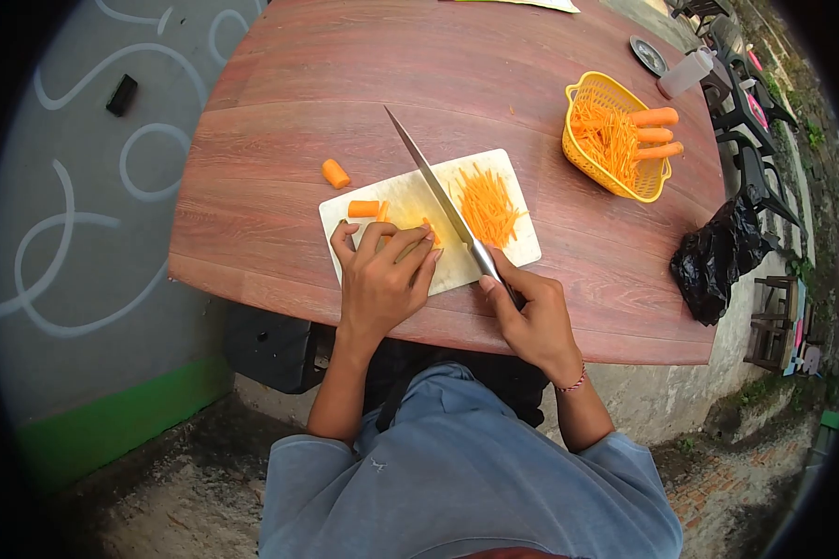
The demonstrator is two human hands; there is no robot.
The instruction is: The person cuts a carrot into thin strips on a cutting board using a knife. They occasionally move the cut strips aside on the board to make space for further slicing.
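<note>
A white cutting board (452,272) lies tilted near the table's front edge. My right hand (539,312) grips the handle of a long kitchen knife (443,197), its blade slanting up and left across the board. On the board's left half, my left hand (382,282) presses bent fingers onto carrot slices (432,229), partly hidden beneath the fingertips. Just beyond those fingers sits a short carrot chunk (363,209). A heap of carrot strips (488,207) covers the right side of the board, right of the blade. Another carrot chunk (335,173) rests on the table, off the board's upper left edge.
On the reddish wooden table (364,74), a yellow basket (612,183) at right holds shredded carrot and several whole carrots (654,117). Behind it are a squeeze bottle (686,74) and a round dish (648,56). A black plastic bag (718,261) hangs at the right edge.
</note>
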